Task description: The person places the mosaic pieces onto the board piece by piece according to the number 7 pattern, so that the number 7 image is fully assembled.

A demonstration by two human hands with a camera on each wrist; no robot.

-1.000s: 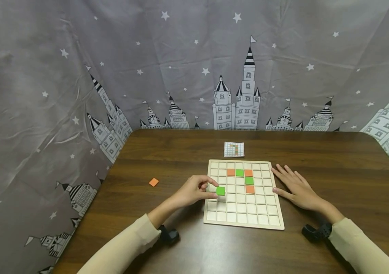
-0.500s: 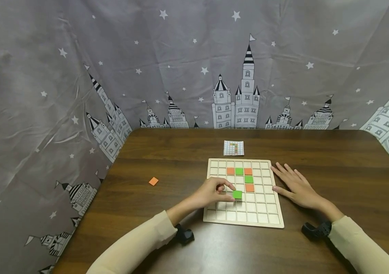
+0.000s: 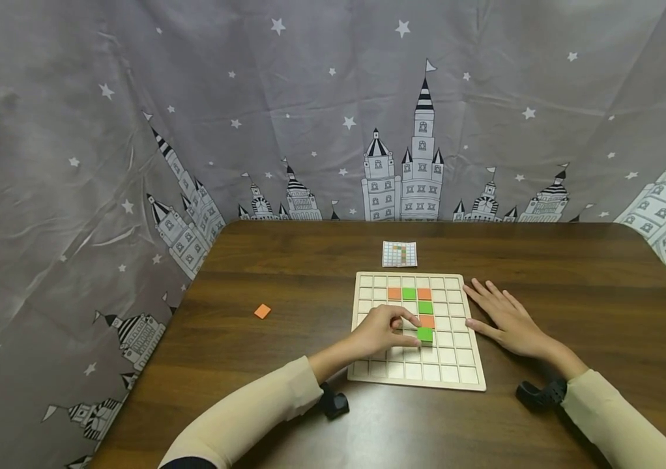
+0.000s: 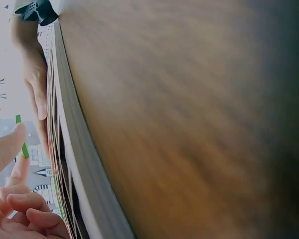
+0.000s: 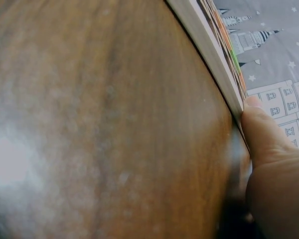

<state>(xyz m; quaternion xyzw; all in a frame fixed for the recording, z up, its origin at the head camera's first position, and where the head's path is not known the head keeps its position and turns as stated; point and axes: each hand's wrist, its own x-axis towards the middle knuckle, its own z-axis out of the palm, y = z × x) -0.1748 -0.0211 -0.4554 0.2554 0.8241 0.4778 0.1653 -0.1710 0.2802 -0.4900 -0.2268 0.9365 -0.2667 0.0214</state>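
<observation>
My left hand [image 3: 381, 331] pinches a green square tile [image 3: 424, 335] between thumb and index finger. In the head view the tile is over the pale wooden grid board [image 3: 358, 372], just nearer than an orange tile [image 3: 427, 321] set in a cell. The left wrist view shows the same green tile [image 4: 25, 150] edge-on, raised off the board. Other orange and green tiles, such as a green tile [image 3: 408, 293], form a row and a column in the board's cells. My right hand [image 3: 507, 322] lies flat with spread fingers, its thumb and fingertips at the board's right edge.
A loose orange tile [image 3: 262, 311] lies on the brown wooden table [image 3: 286, 273], left of the board. Behind the board is a small printed card [image 3: 399, 254] with a coloured grid pattern. A grey curtain [image 3: 286, 78] with castles and stars hangs behind the table.
My left hand has carried the green tile rightward across the board, from its left side to just below the orange tile in the column. The right hand has stayed in place.
</observation>
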